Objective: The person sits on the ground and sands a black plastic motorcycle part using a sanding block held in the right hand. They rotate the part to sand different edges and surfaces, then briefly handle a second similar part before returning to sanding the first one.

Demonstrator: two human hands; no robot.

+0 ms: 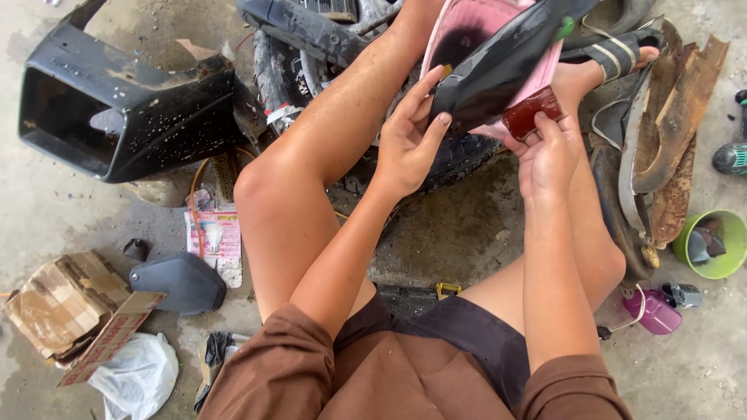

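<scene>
A person sits on the concrete floor (467,225) with knees up, and the biggest thing around is the black plastic body panel (117,109) lying off to their left, hollow side showing. Next in size is the tyre (459,155) between the legs, mostly covered by the knees and forearms.

Held over it is the piece being worked on — a pink panel (467,31) with a black tube (506,62) draped across it. The tube's long axis runs on a slant, from low near the left hand up and away toward the right foot, and a small green valve cap (565,28) sits near its far end. The left hand (408,136) is nearer the tube's low end, fingers curled loosely against its edge, thumb up; it touches rather than clamps. The right hand (548,155) pinches a dark red patch-like piece (531,113) just under the tube, touching the panel's lower edge.

Smaller things lie apart: a torn cardboard box (62,307), a rusty fender strip (677,101), a green cup (716,245), a small purple container (657,311).

The panel's top runs out of the picture, and what the red piece really is — I cannot make out.
</scene>
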